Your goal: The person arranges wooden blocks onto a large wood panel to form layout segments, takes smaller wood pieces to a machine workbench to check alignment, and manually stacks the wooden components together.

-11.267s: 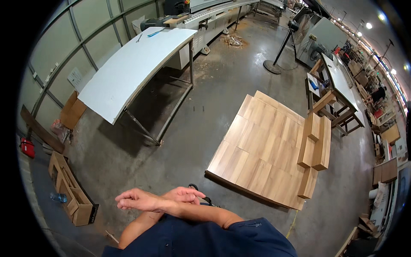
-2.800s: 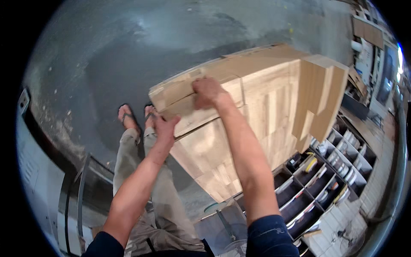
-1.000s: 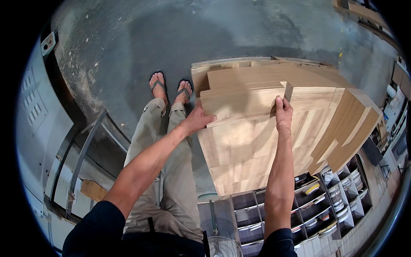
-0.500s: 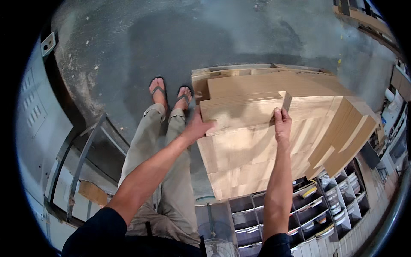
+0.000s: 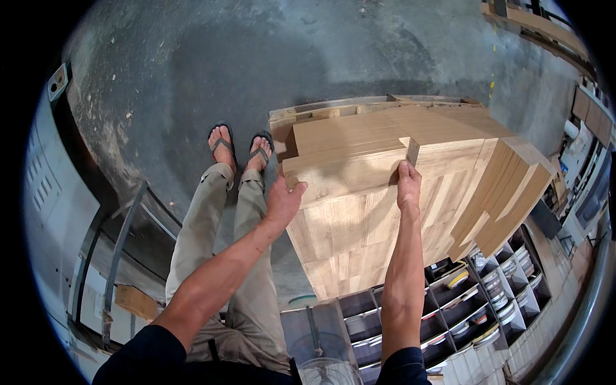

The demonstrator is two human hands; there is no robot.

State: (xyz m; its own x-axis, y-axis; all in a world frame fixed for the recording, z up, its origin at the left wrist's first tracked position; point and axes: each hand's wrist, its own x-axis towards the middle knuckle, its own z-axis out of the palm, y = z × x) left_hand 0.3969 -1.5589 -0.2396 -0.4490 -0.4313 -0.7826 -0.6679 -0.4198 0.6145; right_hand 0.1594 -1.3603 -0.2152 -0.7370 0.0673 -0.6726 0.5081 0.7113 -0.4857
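A light wood-grain board [image 5: 343, 168] lies at the near left of a tall stack of similar panels [image 5: 350, 237]. My left hand [image 5: 284, 200] is closed round the board's left end, thumb on top and the other fingers hidden below the edge. Beside a small cutout in the board, my right hand [image 5: 409, 185] grips its edge with bent fingers. Whether the board is lifted off the panels beneath it I cannot tell. Brown stacked boards [image 5: 391, 125] with plain faces lie just beyond.
The stack rests by a wooden pallet [image 5: 333, 106]. A compartment rack [image 5: 372, 324] with rolls of edging stands at the lower right. At left are a metal frame [image 5: 122, 256] and a pale machine cabinet [image 5: 58, 192]. My sandalled feet [image 5: 221, 147] stand on the concrete floor [image 5: 256, 58].
The whole scene has shifted slightly left in the view. Both hands keep their places on the board, with the left wrist bent a little differently.
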